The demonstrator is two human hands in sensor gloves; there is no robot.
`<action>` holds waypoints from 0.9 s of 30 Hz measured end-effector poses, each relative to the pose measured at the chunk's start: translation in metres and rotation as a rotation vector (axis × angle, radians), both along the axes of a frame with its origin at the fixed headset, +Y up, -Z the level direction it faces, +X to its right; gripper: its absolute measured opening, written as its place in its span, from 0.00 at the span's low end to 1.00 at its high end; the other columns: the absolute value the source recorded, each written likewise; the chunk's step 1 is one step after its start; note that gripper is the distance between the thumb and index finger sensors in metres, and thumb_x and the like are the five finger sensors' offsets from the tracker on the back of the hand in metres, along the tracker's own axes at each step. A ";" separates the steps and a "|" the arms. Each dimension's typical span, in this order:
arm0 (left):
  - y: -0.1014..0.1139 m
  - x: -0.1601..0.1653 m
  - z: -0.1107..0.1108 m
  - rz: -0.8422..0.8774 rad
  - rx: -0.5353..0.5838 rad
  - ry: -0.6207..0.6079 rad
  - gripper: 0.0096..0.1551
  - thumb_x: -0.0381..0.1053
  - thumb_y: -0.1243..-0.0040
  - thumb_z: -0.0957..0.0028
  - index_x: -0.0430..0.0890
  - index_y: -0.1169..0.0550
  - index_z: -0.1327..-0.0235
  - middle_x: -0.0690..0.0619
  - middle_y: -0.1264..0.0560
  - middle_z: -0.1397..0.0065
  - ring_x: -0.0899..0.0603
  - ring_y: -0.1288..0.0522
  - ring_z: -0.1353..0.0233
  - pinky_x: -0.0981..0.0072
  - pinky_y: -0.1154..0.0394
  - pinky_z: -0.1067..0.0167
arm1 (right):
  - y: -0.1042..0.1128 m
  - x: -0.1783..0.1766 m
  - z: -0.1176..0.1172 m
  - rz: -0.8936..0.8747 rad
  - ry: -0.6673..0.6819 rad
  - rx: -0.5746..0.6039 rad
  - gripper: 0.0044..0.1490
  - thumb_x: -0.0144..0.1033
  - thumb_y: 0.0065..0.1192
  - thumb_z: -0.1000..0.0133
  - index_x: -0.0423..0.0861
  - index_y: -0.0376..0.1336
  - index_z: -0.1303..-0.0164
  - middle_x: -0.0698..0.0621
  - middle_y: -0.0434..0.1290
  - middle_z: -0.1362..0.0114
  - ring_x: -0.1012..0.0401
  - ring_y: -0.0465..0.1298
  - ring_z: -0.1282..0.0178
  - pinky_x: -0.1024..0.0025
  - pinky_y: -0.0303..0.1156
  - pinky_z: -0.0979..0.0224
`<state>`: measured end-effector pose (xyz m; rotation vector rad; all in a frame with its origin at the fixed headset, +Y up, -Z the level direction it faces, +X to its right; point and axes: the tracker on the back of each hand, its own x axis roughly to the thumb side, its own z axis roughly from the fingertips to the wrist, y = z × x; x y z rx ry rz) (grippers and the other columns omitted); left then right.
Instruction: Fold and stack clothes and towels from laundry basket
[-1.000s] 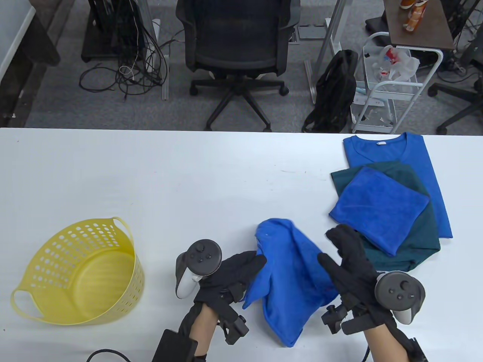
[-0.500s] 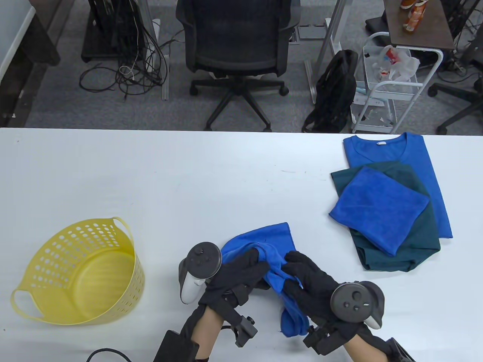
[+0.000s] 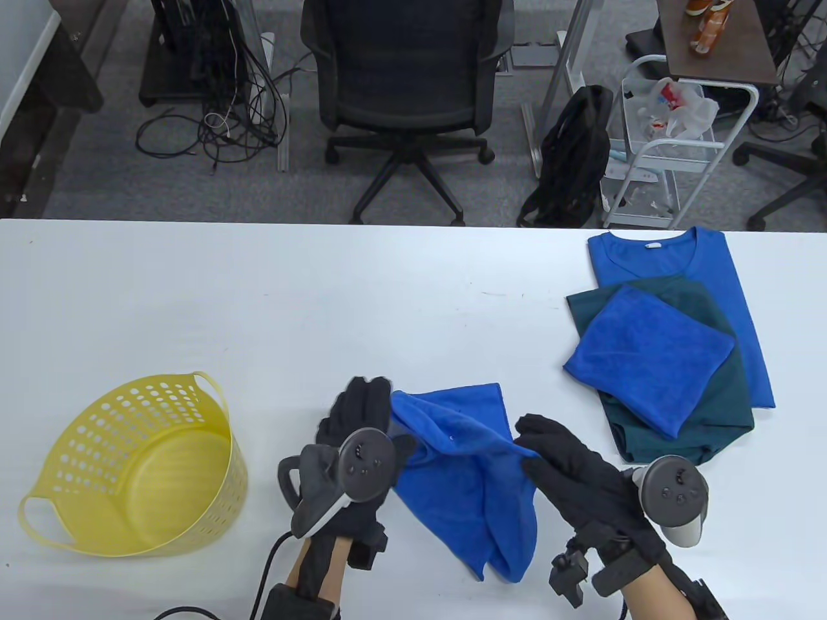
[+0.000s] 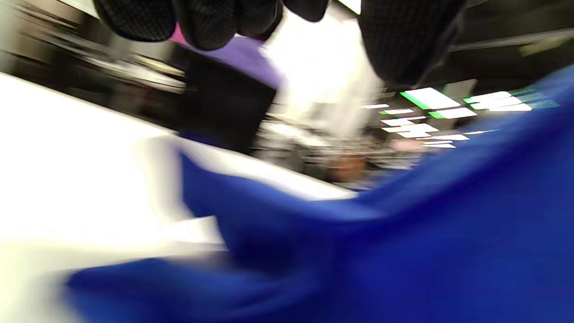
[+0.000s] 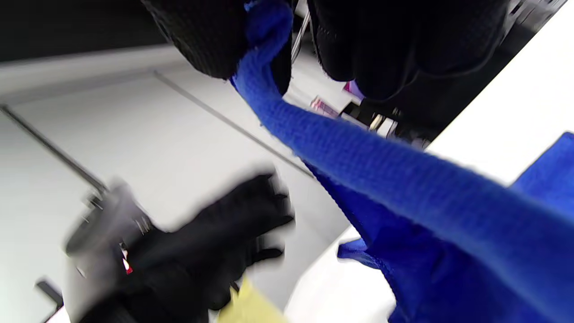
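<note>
A blue towel (image 3: 468,475) lies rumpled on the white table (image 3: 258,303), near its front edge, between the 2 gloved hands. The right hand (image 3: 568,465) pinches the towel's right edge: in the right wrist view the thumb and fingers (image 5: 206,40) close on a rolled blue hem that stretches away taut toward the lower right. The left hand (image 3: 362,420) is at the towel's upper left corner, fingers pointing away from the person; the table view shows it touching the cloth there, but whether it grips the corner I cannot tell. The left wrist view is blurred; it shows only dark fingertips (image 4: 206,22) along the top edge and blue cloth filling the lower right.

A yellow basket (image 3: 136,471) with round holes and 2 loop handles stands at the table's left, well apart from the towel.

At the table's right sits a stack of 3 folded pieces: a blue shirt (image 3: 736,278) at the bottom, a dark teal piece (image 3: 717,413) on it, and a folded blue towel (image 3: 649,358) on top, turned at an angle. The stack lies near the right hand but does not touch it.

Beyond the table stands a black office chair (image 3: 404,90), with a black backpack (image 3: 575,155) and a white cart (image 3: 665,148) to its right.
</note>
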<state>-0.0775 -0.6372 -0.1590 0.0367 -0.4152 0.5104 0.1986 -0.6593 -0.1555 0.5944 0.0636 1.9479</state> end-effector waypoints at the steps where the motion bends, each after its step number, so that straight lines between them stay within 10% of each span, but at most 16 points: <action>1: 0.003 0.013 0.007 0.085 -0.007 -0.129 0.67 0.63 0.31 0.46 0.38 0.53 0.06 0.27 0.49 0.08 0.23 0.40 0.13 0.26 0.35 0.27 | 0.000 -0.006 0.003 0.041 0.031 0.012 0.26 0.39 0.59 0.32 0.40 0.68 0.29 0.24 0.57 0.17 0.31 0.65 0.26 0.30 0.63 0.30; 3: 0.003 0.033 0.015 0.145 -0.022 -0.271 0.71 0.60 0.29 0.48 0.35 0.58 0.08 0.28 0.48 0.08 0.25 0.38 0.13 0.26 0.34 0.26 | 0.000 -0.014 0.008 0.075 0.048 0.044 0.26 0.40 0.59 0.32 0.40 0.68 0.29 0.25 0.59 0.18 0.32 0.67 0.27 0.32 0.65 0.30; 6: -0.005 0.040 0.016 0.053 0.016 -0.167 0.69 0.59 0.29 0.48 0.32 0.55 0.09 0.41 0.30 0.17 0.41 0.21 0.26 0.38 0.25 0.30 | -0.001 -0.019 0.012 0.045 0.028 0.041 0.27 0.42 0.55 0.31 0.39 0.67 0.29 0.26 0.61 0.19 0.36 0.70 0.30 0.35 0.68 0.31; 9: -0.008 0.030 0.012 0.131 0.058 0.015 0.54 0.56 0.32 0.42 0.37 0.44 0.10 0.53 0.21 0.37 0.50 0.18 0.46 0.47 0.20 0.38 | -0.003 -0.017 0.013 0.071 0.009 0.013 0.41 0.51 0.47 0.30 0.31 0.58 0.20 0.24 0.59 0.19 0.34 0.70 0.30 0.35 0.67 0.32; 13: -0.004 0.005 0.007 0.316 -0.003 0.056 0.23 0.57 0.39 0.33 0.53 0.23 0.27 0.53 0.23 0.40 0.49 0.20 0.47 0.44 0.22 0.38 | -0.015 -0.019 0.008 0.147 0.040 -0.026 0.60 0.61 0.57 0.37 0.26 0.48 0.15 0.22 0.54 0.17 0.31 0.67 0.28 0.30 0.64 0.30; 19: 0.003 -0.016 0.006 0.394 -0.012 0.111 0.27 0.63 0.40 0.33 0.49 0.26 0.29 0.42 0.27 0.25 0.40 0.21 0.34 0.40 0.24 0.34 | -0.065 -0.060 0.013 0.531 0.129 -0.135 0.72 0.63 0.62 0.39 0.22 0.36 0.12 0.16 0.41 0.15 0.23 0.57 0.25 0.22 0.54 0.29; 27: 0.000 -0.025 0.004 0.299 0.001 0.310 0.27 0.56 0.38 0.33 0.47 0.28 0.25 0.47 0.21 0.39 0.57 0.19 0.58 0.60 0.17 0.53 | -0.072 -0.088 0.038 0.916 -0.030 0.163 0.68 0.58 0.64 0.35 0.20 0.37 0.15 0.12 0.40 0.17 0.21 0.60 0.28 0.22 0.59 0.32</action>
